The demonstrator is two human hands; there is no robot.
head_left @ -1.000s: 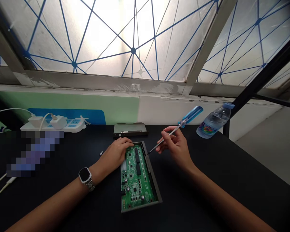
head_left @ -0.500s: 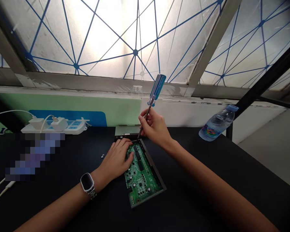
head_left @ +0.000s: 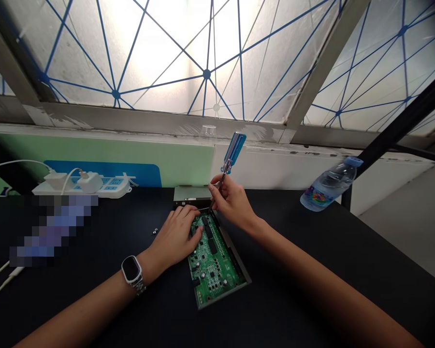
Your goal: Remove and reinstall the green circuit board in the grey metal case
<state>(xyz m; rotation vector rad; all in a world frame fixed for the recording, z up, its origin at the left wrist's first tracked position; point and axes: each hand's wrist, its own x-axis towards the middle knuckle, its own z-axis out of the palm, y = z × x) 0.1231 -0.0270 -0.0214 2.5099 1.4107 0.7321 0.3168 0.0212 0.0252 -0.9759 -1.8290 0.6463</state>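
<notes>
The right hand grips a blue-handled screwdriver by its shaft, nearly upright, tip at the far end of the green circuit board. The left hand lies flat and open on the board, grasping nothing.

Green circuit board, long and narrow, dotted with black chips and small silver cans, flat inside a shallow dark tray on the black table, near end swung a little to the right, far left part under the flat left hand. Screwdriver with clear blue handle and thin steel shaft, almost upright, handle up and leaning slightly right, shaft pinched in the fingers of the right hand, tip down at the far end of the circuit board, exact spot of contact too small to tell
</notes>
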